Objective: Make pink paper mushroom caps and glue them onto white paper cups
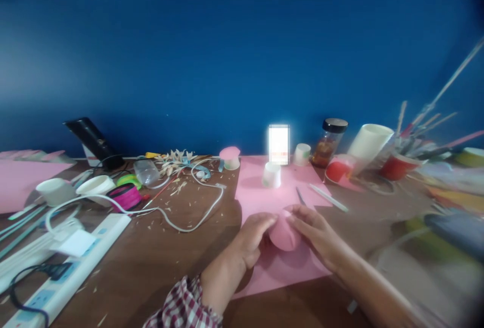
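Between my two hands is a small rounded piece of pink paper [284, 234], bent into a curve. My left hand [254, 237] pinches its left edge between thumb and fingers. On the other edge, the fingers and thumb of my right hand [312, 227] are closed on the same piece. Both hands are over a pink paper sheet [253, 280] on the brown table. Just beyond them a white paper cup [271, 175] stands upside down on pink paper, with a lit phone screen [279, 144] behind it. A white pen [328, 197] and a thin dark tool [300, 196] lie near my right hand.
A power strip [81, 262] and a white cable [181, 228] occupy the left. Farther back are dried petals [179, 161], a cup with a pink top [230, 159] and a pink tape roll [124, 197]. A jar [328, 141] and a red brush cup [399, 166] stand right.
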Tool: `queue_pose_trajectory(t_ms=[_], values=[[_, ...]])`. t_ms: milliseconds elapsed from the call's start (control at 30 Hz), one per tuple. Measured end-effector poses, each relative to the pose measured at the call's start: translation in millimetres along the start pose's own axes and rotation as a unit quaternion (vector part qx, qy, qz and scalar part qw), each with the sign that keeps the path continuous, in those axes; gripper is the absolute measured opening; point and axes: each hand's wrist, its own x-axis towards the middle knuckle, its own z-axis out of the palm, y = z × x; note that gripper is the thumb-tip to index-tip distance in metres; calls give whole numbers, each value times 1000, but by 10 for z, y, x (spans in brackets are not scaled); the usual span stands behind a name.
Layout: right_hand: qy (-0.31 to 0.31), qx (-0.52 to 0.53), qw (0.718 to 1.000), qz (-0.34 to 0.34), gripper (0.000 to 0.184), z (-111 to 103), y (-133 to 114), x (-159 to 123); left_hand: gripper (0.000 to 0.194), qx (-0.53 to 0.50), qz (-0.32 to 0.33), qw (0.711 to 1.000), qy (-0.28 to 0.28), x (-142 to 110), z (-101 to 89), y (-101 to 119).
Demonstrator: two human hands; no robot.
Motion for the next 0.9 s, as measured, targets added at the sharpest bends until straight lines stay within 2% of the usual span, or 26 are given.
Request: queue_pose_trajectory(t_ms=[133,233,333,467,567,633,667,733,800,833,900], values=[[1,7,1000,2,27,5,-7,0,23,-5,5,1000,-5,-1,5,15],[35,-30,998,-35,28,-6,12,29,25,-17,1,1000,-11,-2,15,39],[55,-60,994,-74,31,-19,21,64,18,-16,-16,1000,-16,2,28,58],[74,-104,987,-95,36,-65,-87,-6,18,5,-32,999,27,19,32,86],[96,-176,972,-124,28,-231,-260,-255,20,-2,-15,998,66,31,21,102],[143,-345,914,-159,22,-477,-380,-492,21,-9,-6,996,85,38,9,98],[189,-425,870,-164,22,-646,-432,-615,21,-11,-4,996,90,40,2,92],[286,-569,748,-186,23,-1048,-509,-843,21,-14,-1,995,95,44,-8,79],[340,-676,625,-192,25,-1463,-536,-1028,21,-13,3,996,91,44,-13,70],[359,-705,581,-194,25,-1643,-528,-1101,20,-12,4,996,89,42,-14,69],[379,-725,544,-188,25,-1893,-481,-1209,20,-10,6,996,86,40,-14,72]])
